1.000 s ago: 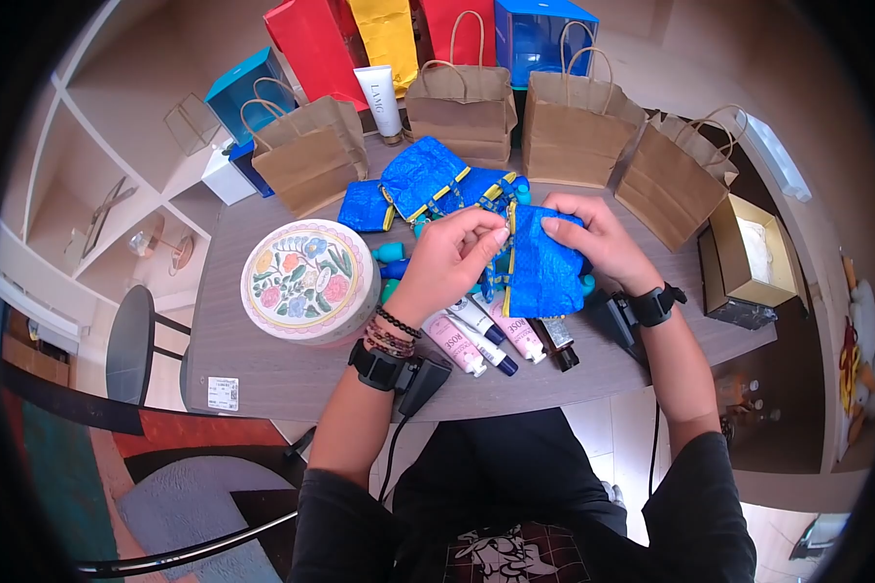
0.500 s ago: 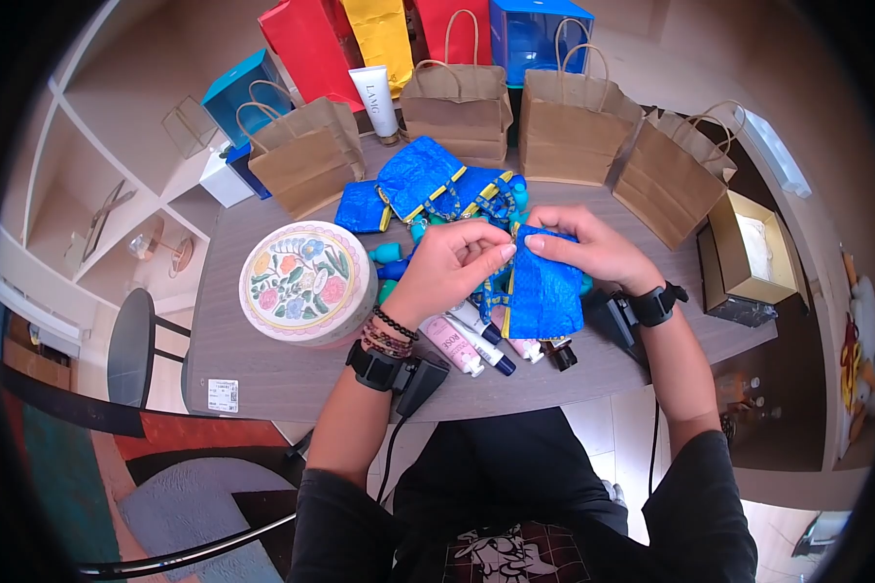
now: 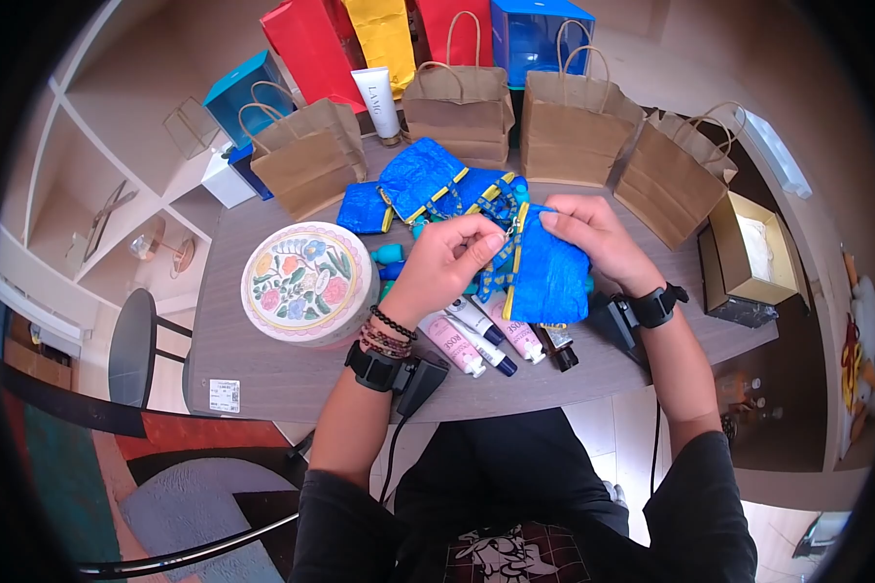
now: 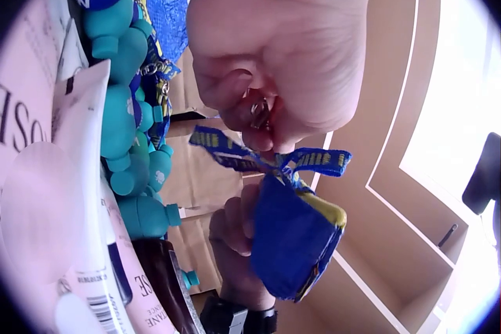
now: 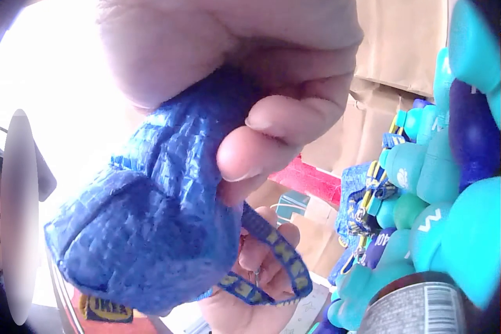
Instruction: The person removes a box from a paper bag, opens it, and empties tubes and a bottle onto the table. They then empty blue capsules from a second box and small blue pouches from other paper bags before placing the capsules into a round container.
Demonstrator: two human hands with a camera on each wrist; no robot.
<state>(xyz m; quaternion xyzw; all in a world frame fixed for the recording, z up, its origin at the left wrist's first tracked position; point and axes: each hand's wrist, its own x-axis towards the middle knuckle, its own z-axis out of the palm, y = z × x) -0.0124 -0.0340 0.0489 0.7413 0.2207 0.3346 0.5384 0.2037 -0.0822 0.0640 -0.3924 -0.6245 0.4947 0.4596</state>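
Note:
A small blue woven pouch [image 3: 551, 277] with yellow edging hangs over the table in my right hand [image 3: 603, 243], whose thumb lies on its upper part. In the right wrist view the fingers curl round the pouch [image 5: 156, 216], and an IKEA tag [image 5: 109, 308] shows at its edge. My left hand [image 3: 447, 260] is at the pouch's left edge. Its fingers pinch a small metal clasp [image 4: 260, 113], just above the pouch's patterned blue straps [image 4: 227, 151]. More blue pouches [image 3: 423, 178] lie behind the hands, and teal bottles [image 4: 117, 126] lie close below.
Pink tubes [image 3: 452, 345] and a dark bottle [image 3: 560, 350] lie in front. A round floral box [image 3: 308, 277] stands left, brown paper bags [image 3: 574, 136] and a white tube [image 3: 377, 102] behind, a gold box [image 3: 749, 262] at right.
The pouch swung lower over the tubes half a second ago; now it is raised again and tilted to the right, showing more of its straps. Both hands keep close to the same place.

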